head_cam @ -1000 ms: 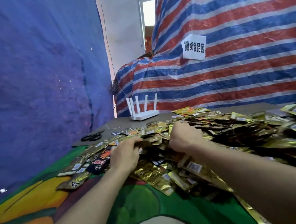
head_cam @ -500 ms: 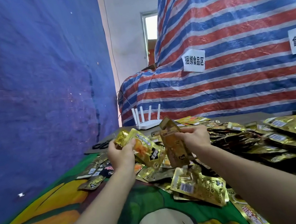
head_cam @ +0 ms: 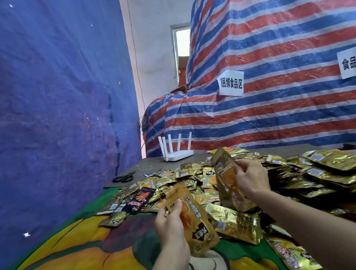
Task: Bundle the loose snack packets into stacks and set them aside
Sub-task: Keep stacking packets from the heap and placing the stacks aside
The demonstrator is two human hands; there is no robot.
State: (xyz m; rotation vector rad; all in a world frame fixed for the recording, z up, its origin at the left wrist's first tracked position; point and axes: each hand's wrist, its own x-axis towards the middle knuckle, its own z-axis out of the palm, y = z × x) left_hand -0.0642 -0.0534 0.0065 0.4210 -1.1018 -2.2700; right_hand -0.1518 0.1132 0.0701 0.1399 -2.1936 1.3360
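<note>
I see the left hand (head_cam: 170,224) low centre, thumb across the face of a tilted packet (head_cam: 194,223), fingers curled behind it, gripping. The right hand (head_cam: 251,177) is higher, just right of centre, pinching an upright packet (head_cam: 227,183) by its edge. Both are flat, glossy gold foil, crinkled. The heap (head_cam: 318,173) of similar pouches spreads from mid-frame to the right edge over a printed cloth (head_cam: 76,267). Scissors (head_cam: 124,178) and a white router (head_cam: 177,153) sit behind.

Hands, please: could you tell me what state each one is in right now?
Left hand: grips a gold snack packet.
Right hand: grips an upright gold packet.
</note>
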